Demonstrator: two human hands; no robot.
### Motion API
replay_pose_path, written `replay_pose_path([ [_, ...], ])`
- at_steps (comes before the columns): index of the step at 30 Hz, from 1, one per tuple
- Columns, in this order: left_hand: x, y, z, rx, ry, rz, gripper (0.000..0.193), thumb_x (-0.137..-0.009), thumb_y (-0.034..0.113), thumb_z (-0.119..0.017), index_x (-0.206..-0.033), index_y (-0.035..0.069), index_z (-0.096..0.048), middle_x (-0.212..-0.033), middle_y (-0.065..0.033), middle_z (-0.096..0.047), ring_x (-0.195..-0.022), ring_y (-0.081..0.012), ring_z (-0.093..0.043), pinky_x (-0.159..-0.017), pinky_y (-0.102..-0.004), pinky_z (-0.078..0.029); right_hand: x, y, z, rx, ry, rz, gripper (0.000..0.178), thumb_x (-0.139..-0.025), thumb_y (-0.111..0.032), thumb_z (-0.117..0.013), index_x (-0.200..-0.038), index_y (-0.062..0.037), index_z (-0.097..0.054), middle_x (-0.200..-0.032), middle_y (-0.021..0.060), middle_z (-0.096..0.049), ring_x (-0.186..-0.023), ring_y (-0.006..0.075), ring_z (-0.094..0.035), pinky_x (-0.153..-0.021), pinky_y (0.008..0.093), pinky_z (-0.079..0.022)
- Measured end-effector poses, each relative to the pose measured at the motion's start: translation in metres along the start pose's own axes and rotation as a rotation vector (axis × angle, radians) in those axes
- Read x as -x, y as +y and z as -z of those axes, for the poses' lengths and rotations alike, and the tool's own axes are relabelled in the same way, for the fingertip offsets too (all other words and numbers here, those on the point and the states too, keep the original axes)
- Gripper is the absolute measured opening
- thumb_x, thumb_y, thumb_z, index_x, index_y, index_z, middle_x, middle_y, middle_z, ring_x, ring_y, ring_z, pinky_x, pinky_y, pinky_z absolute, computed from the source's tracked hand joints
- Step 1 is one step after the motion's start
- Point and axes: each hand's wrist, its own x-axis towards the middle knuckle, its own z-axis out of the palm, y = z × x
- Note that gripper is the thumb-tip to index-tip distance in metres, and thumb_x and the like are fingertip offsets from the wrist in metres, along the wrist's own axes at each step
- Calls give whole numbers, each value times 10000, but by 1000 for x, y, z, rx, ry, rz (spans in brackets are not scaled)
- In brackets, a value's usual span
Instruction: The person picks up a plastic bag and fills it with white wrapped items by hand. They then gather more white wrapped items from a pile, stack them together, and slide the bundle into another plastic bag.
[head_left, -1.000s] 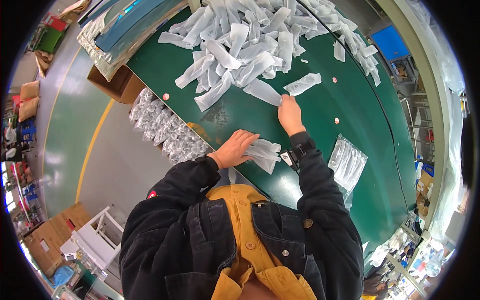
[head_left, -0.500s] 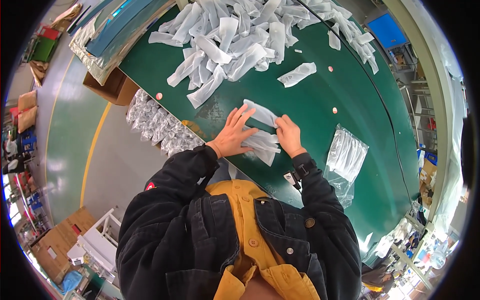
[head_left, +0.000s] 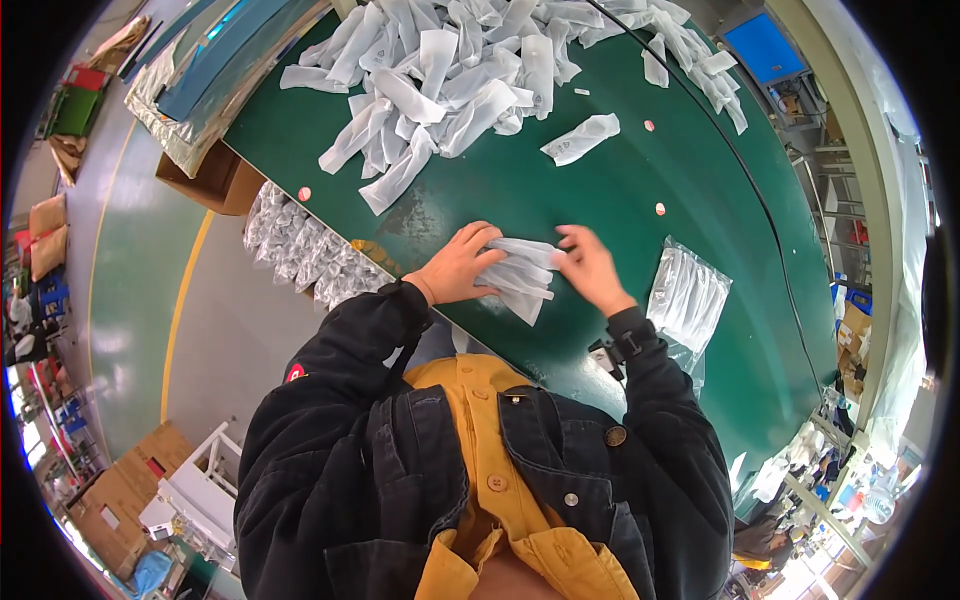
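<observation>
A small stack of white frosted plastic sleeves (head_left: 522, 275) lies near the front edge of the green table, between my hands. My left hand (head_left: 460, 264) is closed around the stack's left end, its fingers bent over the sleeves. At the right end is my right hand (head_left: 592, 270), slightly blurred, thumb and index finger apart with nothing between them. Its thumb is close to the sleeves' ends; whether it touches them I cannot tell. One loose sleeve (head_left: 581, 139) lies farther off, in front of a large heap of similar sleeves (head_left: 437, 75).
A clear bag of stacked sleeves (head_left: 690, 300) lies to the right. A black cable (head_left: 715, 120) crosses the table's right side. Clear-wrapped items (head_left: 310, 240) and a cardboard box (head_left: 212, 180) stand beyond the left edge. Small round stickers (head_left: 660, 209) dot the tabletop.
The sleeve that my right hand pinched above the stack now lies with the others. My right hand has let go and its fingers have parted. My left hand has closed on the stack.
</observation>
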Motion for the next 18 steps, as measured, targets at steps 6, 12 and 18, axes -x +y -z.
replay_pose_path([
  [6,0,-1,0,7,-10,18,678,-647,240,-855,-1221,59,-541,-1295,-155,-473,-1233,-379,-437,-1050,-469,-395,-6,37,-4,262,-12,9,118,-867,-16,-541,-976,-50,-573,-871,154,-634,-764,373,-640,-667,435,-524],
  [12,-1,8,0,65,-65,117,797,-648,244,-857,-1318,41,-476,-1295,-150,-483,-1246,-376,-426,-1062,-469,-389,-118,-6,43,492,291,368,334,-856,57,-502,-1141,-95,-586,-1233,131,-567,-915,376,-638,-750,442,-542],
  [18,-1,9,-9,80,-106,104,809,-628,252,-866,-1312,42,-487,-1318,-149,-472,-1264,-377,-412,-1080,-470,-372,-184,40,43,710,127,350,299,-827,52,-539,-1094,-75,-582,-1140,174,-606,-902,387,-639,-772,454,-534],
])
